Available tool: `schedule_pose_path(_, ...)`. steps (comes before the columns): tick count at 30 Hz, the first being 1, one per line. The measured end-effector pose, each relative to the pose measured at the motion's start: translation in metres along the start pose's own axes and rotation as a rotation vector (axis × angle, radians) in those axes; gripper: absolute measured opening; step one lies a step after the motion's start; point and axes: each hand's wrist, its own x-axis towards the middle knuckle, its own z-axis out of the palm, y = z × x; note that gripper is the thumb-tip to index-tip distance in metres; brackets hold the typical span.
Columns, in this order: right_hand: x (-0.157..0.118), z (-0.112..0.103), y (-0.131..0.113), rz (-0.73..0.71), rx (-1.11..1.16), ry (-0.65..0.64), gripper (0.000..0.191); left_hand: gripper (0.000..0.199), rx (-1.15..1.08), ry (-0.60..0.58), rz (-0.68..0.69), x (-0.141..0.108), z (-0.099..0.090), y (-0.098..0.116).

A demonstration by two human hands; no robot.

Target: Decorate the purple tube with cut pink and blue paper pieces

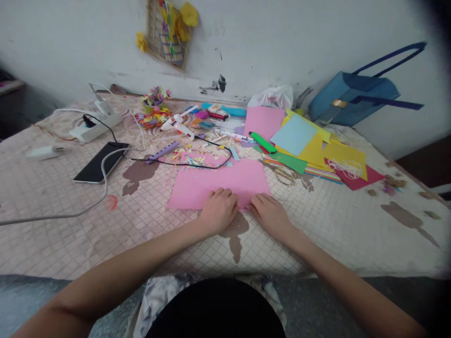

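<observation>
A wide pink paper sheet (225, 180) lies on the table in front of me, its near edge under both hands. My left hand (220, 210) rests on that edge near the middle, fingers curled together. Just to its right, my right hand (269, 212) has its fingers bent at the same edge, close to the right corner. The fingertips of both hands press at the paper, and whether they pinch a fold is too small to make out. Paper scraps (197, 161) lie along the far side of the sheet, with a black cable across them.
Beyond the sheet are a white glue gun (179, 124), a purple strip (162, 152) and a green cutter (263, 142). Scissors (284, 174) and coloured papers (310, 157) lie right. A phone (101, 163) and power strip (95, 129) are left; a blue bag (352, 96) stands back right.
</observation>
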Motion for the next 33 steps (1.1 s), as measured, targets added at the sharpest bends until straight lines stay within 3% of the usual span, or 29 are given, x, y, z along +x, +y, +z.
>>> schedule_pose_path(16,-0.009,0.003,0.020,0.088,-0.051,0.025,0.020,0.016,0.024,-0.003,0.004,0.000,-0.001,0.002)
schedule_pose_path(25,-0.014,-0.012,0.044,0.133,0.489,-0.076,0.024,0.016,0.029,-0.012,0.000,0.001,-0.002,0.002)
schedule_pose_path(33,-0.023,-0.007,0.043,0.063,0.436,-0.060,0.012,0.016,0.016,-0.034,-0.013,0.001,-0.002,0.003)
